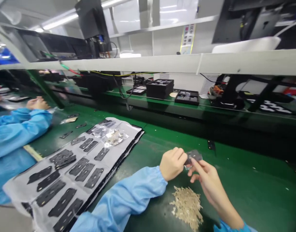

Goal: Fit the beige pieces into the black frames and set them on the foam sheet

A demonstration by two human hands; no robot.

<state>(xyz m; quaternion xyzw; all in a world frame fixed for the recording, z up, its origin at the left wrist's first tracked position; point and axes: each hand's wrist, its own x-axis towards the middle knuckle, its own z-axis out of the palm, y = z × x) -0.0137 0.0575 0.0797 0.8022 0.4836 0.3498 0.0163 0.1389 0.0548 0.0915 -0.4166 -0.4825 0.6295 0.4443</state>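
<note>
A small flat black plate [194, 156], like those on the white sheet, is held up between my two hands over the green bench. My left hand [173, 163] closes around its left end. With thumb and fingers, my right hand [205, 177] pinches its lower right side. Part of the plate is hidden by my fingers, and something clear and shiny shows under it. Just below my hands lies a pile of small beige strips [187, 207]. Several similar black plates [83, 172] lie in loose rows on the white sheet [119, 154] to my left.
A clear bag of small parts [115, 137] rests on the sheet. A lone black piece [211, 145] lies behind my right hand. Black trays [159, 88] stand on the rear shelf beneath a white beam [150, 64]. At far left a co-worker's blue sleeves [19, 129] reach over the bench.
</note>
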